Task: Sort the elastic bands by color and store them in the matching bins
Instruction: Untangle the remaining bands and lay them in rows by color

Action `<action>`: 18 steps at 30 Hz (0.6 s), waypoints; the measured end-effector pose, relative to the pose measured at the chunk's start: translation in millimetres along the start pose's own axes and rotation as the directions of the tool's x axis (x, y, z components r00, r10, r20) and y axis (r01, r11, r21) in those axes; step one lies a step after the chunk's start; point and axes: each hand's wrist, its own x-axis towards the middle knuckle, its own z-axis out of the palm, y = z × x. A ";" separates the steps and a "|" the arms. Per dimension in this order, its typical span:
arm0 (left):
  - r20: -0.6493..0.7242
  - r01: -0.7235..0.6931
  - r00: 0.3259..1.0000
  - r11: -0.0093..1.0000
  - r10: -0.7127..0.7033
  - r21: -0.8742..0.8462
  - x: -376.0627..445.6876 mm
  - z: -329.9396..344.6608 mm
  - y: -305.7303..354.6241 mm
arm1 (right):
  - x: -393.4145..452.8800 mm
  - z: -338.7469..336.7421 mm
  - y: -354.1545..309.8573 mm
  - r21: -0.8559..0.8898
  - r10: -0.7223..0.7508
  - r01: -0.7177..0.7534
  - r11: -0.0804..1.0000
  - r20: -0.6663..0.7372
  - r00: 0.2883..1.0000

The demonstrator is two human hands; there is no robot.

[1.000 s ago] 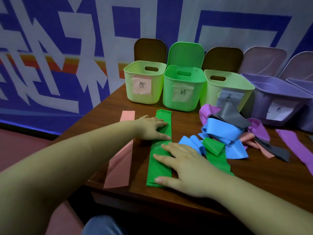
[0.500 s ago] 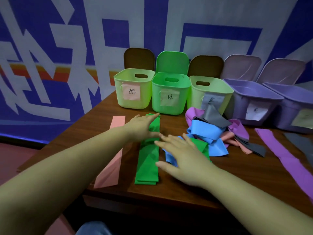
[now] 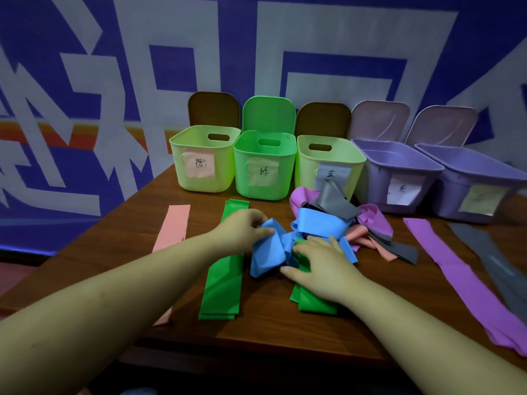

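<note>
elastic bands lie mid-frame on the table (image 3: 271,332): a blue band (image 3: 268,252) is pinched at its upper edge by the left hand (image 3: 245,228), while the right hand (image 3: 319,263) rests curled on the tangled pile (image 3: 342,220), likely to hold it down while blue is pulled free. green (image 3: 222,283), pink (image 3: 174,226), purple (image 3: 456,269) and grey (image 3: 496,263) strips lie flat, seemingly grouped by color. five open bins (image 3: 265,166) line the upper centre and right; i cannot tell their contents.

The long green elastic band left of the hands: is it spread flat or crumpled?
Spread flat: the long green elastic band lies straight along the wooden table.
</note>
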 end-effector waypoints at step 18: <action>-0.007 -0.057 0.998 0.978 0.057 -0.201 32.7 21.3 37.8 | -42.6 -49.7 108.3 0.497 0.284 -0.052 0.866 -0.404 0.869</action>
